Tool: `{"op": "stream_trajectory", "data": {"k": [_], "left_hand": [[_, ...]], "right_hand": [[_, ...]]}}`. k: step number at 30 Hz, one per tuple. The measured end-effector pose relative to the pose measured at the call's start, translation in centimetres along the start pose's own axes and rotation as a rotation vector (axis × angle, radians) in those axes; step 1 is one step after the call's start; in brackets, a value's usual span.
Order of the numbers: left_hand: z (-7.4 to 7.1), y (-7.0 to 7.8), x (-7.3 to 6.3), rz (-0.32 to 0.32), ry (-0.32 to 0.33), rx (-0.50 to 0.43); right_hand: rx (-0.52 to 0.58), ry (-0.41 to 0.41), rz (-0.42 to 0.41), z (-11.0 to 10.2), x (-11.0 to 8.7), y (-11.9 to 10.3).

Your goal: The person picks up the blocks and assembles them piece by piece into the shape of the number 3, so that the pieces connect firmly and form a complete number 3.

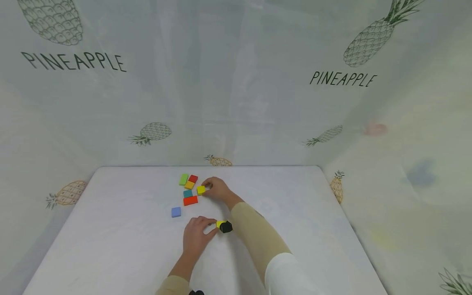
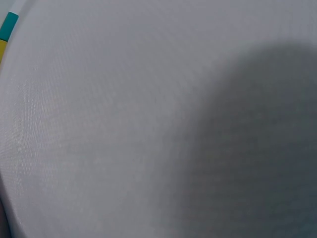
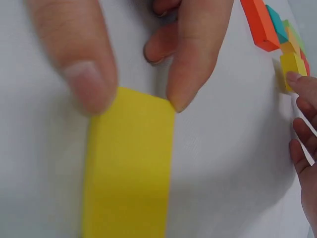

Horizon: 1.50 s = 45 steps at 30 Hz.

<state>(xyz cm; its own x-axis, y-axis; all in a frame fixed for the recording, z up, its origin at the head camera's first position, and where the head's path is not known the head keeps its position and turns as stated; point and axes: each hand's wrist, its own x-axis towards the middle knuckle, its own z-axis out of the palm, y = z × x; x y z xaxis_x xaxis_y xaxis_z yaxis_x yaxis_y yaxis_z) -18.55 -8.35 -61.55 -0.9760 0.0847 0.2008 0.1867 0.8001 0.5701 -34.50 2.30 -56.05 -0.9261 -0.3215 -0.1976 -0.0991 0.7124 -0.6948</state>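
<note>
Left hand (image 1: 196,233) pinches yellow block (image 1: 218,224); right hand (image 1: 218,189) pinches second yellow block (image 1: 200,190) near teal block (image 1: 188,193). Blue block (image 1: 176,212) lies apart on white desk (image 1: 110,237).

One plain yellow block (image 1: 219,224) is pinched at one end between thumb and finger of the left hand (image 1: 196,235), roughly midway between the left and right edges of the desk (image 1: 110,246); it looks long, flat-faced and straight-edged. A second yellow block (image 1: 200,190) sits closer to the desk's far edge, held by the right hand (image 1: 218,189) on the side facing the desk's right edge.
</note>
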Motion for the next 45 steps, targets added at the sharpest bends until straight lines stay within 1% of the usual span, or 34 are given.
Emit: {"op": "stream_trajectory", "data": {"k": [5,10,17,19,26,30,39,45], "left_hand": [[0.1,-0.4,0.0,-0.007,0.013,0.032],[0.1,-0.5,0.1,-0.024,0.005,0.046],[-0.4,-0.5,0.3,-0.066,-0.039,0.038],[-0.6,-0.4,0.3,-0.073,-0.043,0.029],[-0.8,-0.1,0.3,-0.097,-0.070,0.029],[-0.9,0.3,0.2,-0.092,-0.076,0.021],[-0.8,0.7,-0.1,-0.079,-0.073,0.012],[-0.6,0.9,-0.3,-0.058,-0.049,0.006]], "right_hand": [[-0.004,-0.001,-0.013,-0.2,-0.8,0.3],[-0.004,0.006,-0.022,-0.9,-2.1,0.6],[-0.011,0.011,-0.037,-2.0,-3.9,1.6],[-0.011,0.010,-0.037,-2.4,-4.4,2.0],[0.003,0.031,-0.026,-3.8,-7.1,3.0],[-0.013,0.043,0.003,-4.2,-8.7,3.7],[0.020,0.069,-0.007,-5.0,-12.0,5.3],[0.061,0.102,-0.016,-5.1,-14.2,6.3]]}}
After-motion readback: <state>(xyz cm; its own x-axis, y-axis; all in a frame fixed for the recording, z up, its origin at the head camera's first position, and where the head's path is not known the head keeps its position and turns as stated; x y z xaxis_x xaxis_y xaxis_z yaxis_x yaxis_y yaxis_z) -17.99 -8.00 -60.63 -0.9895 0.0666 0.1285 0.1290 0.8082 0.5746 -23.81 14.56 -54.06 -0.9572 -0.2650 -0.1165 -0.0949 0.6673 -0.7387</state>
